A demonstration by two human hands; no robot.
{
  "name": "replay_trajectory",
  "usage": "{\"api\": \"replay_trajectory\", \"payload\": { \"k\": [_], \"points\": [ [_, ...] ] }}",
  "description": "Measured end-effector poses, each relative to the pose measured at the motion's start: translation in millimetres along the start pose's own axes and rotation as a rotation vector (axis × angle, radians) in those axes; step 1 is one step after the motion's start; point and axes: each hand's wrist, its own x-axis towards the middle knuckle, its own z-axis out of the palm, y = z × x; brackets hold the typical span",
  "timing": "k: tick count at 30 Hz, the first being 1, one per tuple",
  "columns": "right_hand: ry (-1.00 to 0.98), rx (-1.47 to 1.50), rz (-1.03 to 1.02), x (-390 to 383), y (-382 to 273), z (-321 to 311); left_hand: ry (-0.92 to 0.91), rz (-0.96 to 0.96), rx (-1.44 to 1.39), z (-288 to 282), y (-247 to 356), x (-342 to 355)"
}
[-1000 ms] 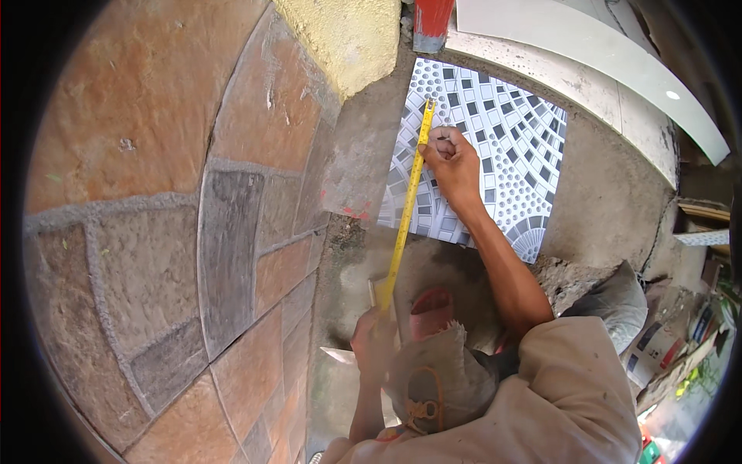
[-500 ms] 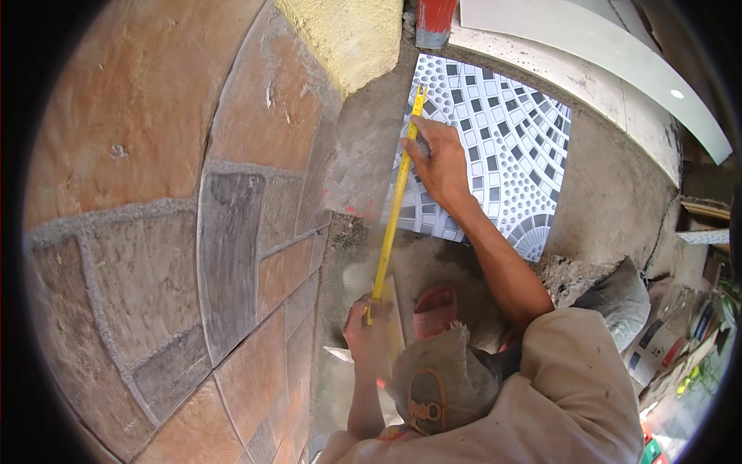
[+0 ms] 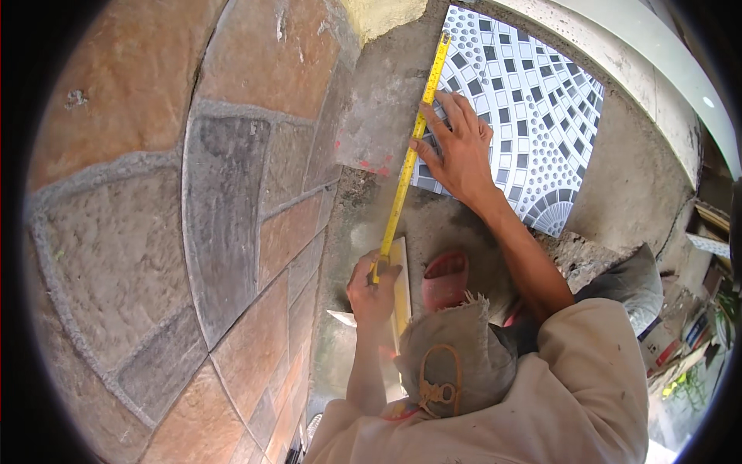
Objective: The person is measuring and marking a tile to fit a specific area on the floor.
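A patterned grey-and-white tile (image 3: 547, 124) lies on rough concrete (image 3: 618, 162), with a yellow tape measure (image 3: 399, 203) stretched along its left edge. My right hand (image 3: 464, 158) rests on the tile, fingers spread, index finger and thumb touching the tape. My left hand (image 3: 372, 288) grips the near end of the tape over a long pale board (image 3: 402, 298); the tape's case is mostly hidden by the fingers. A pale pointed object (image 3: 340, 317) is beside that hand, and a red slipper (image 3: 446, 290) shows below the tile.
A stone-tiled surface (image 3: 139, 247) fills the left side, with a yellow rough wall (image 3: 379, 15) at the top. A pale curved-looking ledge (image 3: 657, 104) runs along the upper right. Scrap pieces and containers (image 3: 672, 340) are piled at the right.
The view has shifted, so tile and hands appear higher and to the right. My right hand has flattened from a curl into spread fingers on the tile, a little lower along the tape.
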Motion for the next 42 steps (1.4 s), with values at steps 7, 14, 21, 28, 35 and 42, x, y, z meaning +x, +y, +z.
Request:
{"api": "replay_trajectory", "payload": {
  "k": [7, 14, 21, 28, 35, 42],
  "points": [
    [-0.108, 0.008, -0.008, -25, -4, -3, -0.069, 0.053, -0.036, -2, -15, 2],
    [-0.134, 0.035, -0.015, -42, -13, 7, -0.090, 0.013, -0.064, -6, -28, -3],
    [-0.119, 0.031, -0.016, -48, -17, 9, -0.104, -0.020, -0.093, -12, -35, -10],
    [-0.152, 0.030, -0.010, -47, -20, 10, -0.121, -0.076, -0.131, -17, -37, -9],
    [-0.123, 0.008, -0.017, -45, -23, 12, -0.114, -0.052, -0.144, -21, -34, -6],
    [-0.134, 0.012, -0.023, -45, -22, 19, -0.129, -0.066, -0.152, -24, -41, -5]
  ]
}}
